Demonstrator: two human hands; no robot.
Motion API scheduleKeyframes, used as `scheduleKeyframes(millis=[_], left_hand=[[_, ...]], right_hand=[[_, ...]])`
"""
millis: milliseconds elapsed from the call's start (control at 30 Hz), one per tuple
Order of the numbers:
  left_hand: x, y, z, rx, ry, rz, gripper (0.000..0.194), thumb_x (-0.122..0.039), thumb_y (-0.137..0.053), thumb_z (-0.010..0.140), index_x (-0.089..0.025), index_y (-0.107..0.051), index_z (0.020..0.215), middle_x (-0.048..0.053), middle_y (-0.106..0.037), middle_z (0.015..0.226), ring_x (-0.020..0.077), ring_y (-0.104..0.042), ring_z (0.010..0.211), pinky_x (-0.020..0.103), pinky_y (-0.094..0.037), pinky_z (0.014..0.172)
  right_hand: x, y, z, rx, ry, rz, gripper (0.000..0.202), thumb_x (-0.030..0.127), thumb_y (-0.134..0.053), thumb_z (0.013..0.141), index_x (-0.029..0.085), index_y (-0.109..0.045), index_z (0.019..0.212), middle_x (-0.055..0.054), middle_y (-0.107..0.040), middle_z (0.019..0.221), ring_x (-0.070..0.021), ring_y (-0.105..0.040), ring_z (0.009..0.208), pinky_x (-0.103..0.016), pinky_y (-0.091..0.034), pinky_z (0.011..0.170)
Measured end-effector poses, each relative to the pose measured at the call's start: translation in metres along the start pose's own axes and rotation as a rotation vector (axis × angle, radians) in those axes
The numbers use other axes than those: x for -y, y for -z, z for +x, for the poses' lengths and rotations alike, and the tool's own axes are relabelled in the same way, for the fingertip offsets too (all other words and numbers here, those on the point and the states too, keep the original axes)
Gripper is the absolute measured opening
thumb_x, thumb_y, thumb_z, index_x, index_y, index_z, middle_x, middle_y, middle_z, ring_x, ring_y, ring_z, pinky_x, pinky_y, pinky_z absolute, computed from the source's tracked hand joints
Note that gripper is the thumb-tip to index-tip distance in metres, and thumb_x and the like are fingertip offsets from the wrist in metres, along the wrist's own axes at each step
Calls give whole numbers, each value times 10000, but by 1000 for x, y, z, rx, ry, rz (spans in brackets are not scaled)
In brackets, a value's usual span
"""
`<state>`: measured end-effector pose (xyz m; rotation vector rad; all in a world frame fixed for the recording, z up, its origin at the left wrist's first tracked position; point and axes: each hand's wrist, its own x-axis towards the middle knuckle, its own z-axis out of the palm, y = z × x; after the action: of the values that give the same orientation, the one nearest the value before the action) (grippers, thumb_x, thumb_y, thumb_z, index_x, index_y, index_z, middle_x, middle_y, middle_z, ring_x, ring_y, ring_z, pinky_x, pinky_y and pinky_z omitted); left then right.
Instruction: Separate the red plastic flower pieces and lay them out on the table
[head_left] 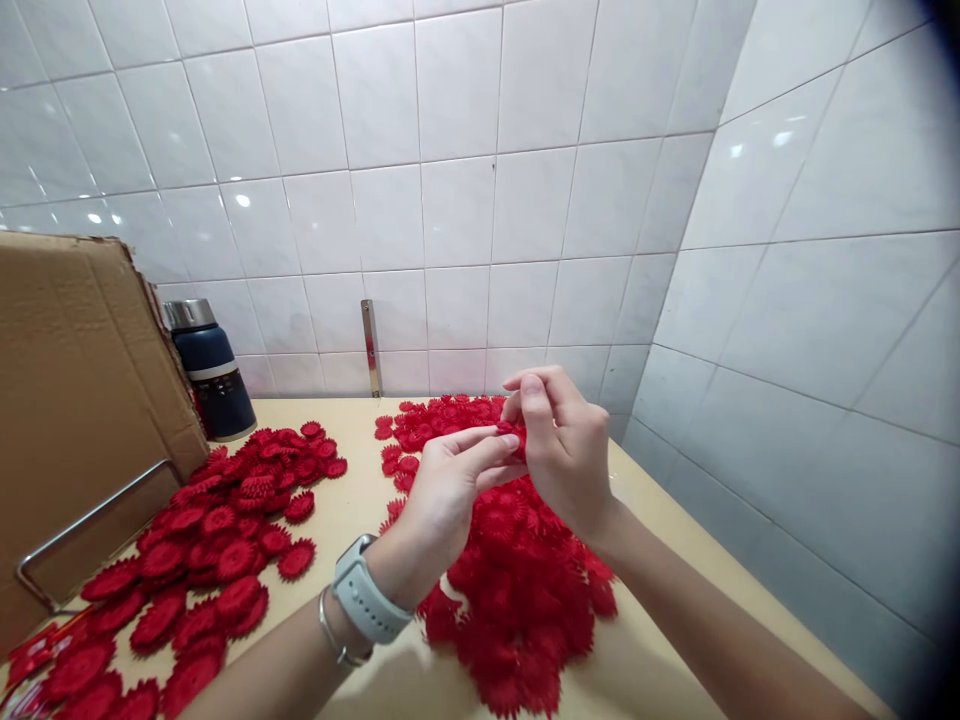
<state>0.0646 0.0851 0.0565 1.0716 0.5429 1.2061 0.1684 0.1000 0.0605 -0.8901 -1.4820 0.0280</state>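
Observation:
Above the middle pile, my left hand [447, 490] pinches a small red fringed disc [507, 430] between thumb and fingers. My right hand [564, 455] is raised right against it, thumb and fingers closed together. Whatever those right fingers hold is hidden or too small to see. Under both hands spreads a big heap of red fringed discs [517, 600], reaching back toward the wall. Off to the left lies a second pile of red discs [232, 540], rounder and thicker, with jagged rims. A pale watch and a thin bangle are on my left wrist.
A cardboard box [82, 400] stands at the left, with a bent metal wire frame [97, 515] before it. Behind the box is a dark blue bottle [214, 375]. A narrow metal strip [370, 345] leans on the tiled wall [457, 210]. The tabletop [345, 505] is pale yellow.

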Motion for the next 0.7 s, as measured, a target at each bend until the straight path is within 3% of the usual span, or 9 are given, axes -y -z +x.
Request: scheduleKeyframes(millis=[267, 533, 700], left_hand=[[2, 1, -1, -5, 21, 4, 48, -117, -638, 699, -91, -678, 696, 38, -653, 674, 153, -617, 718, 246, -467, 687], [-2, -2, -2, 141, 98, -10, 143, -180, -567, 803, -106, -674, 860, 69, -656, 813, 149, -594, 801, 249, -455, 708], [1, -1, -1, 167, 148, -46, 150, -211, -568, 802, -139, -674, 880, 62, -650, 881, 119, -583, 761, 214, -446, 659]], right_hand=[[-2, -2, -2, -32, 91, -14, 255, 245, -349, 895, 164, -523, 727, 18, -515, 549, -100, -504, 475, -204, -382, 480], [-2, -1, -4, -47, 47, -9, 279, 245, -352, 888, 175, -493, 657, 28, -488, 503, -94, -468, 437, -200, -362, 446], [-1, -3, -5, -116, 122, -46, 311, 202, -375, 859, 191, -394, 549, 47, -410, 456, -79, -384, 397, -199, -320, 422]])
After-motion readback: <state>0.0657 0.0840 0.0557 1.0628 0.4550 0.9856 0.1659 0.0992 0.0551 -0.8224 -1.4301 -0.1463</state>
